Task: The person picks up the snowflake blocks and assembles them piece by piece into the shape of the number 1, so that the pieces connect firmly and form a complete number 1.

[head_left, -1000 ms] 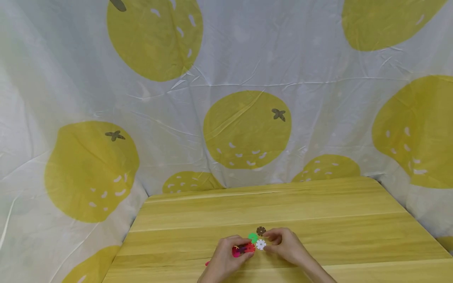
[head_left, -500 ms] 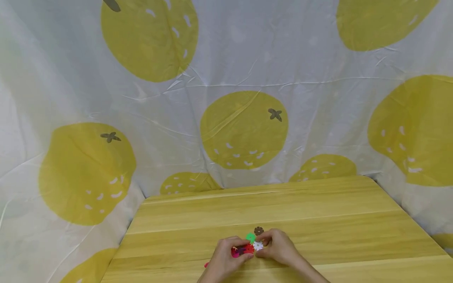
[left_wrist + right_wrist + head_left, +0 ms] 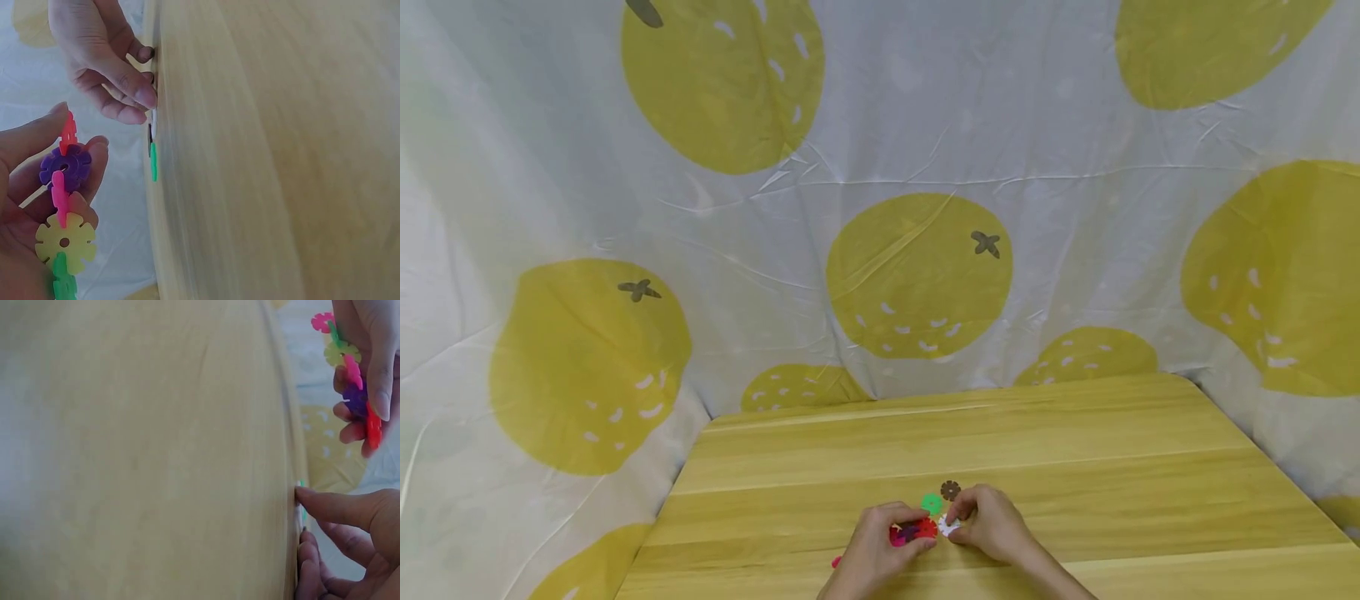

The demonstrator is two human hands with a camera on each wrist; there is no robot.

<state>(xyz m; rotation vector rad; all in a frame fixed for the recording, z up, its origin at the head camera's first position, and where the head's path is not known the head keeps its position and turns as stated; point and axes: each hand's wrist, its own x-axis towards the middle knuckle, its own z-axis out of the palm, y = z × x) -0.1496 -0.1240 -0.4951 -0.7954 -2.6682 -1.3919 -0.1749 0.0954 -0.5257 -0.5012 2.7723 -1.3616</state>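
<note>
My left hand [image 3: 874,537] grips a chain of interlocking snowflake discs. In the left wrist view its red disc [image 3: 69,131] is at the fingertips, followed by a purple disc [image 3: 76,164], a pink disc [image 3: 60,194], a yellow disc [image 3: 76,240] and a green disc [image 3: 64,284]. Another pink disc [image 3: 322,322] ends the chain in the right wrist view. Down at the tabletop, my right hand [image 3: 992,523] pinches a white snowflake disc [image 3: 944,528] with thumb and index finger, partly covering it. Just beyond lie a loose green disc [image 3: 932,503] and a brown disc [image 3: 951,490].
The wooden table [image 3: 1075,450] stretches away past both hands. Behind it hangs a pale curtain [image 3: 1075,250] printed with big yellow fruit, which also falls around the table's sides.
My right hand has moved left onto the white disc, and its fingers have closed over it. The left hand keeps its hold on the chain, almost still.
</note>
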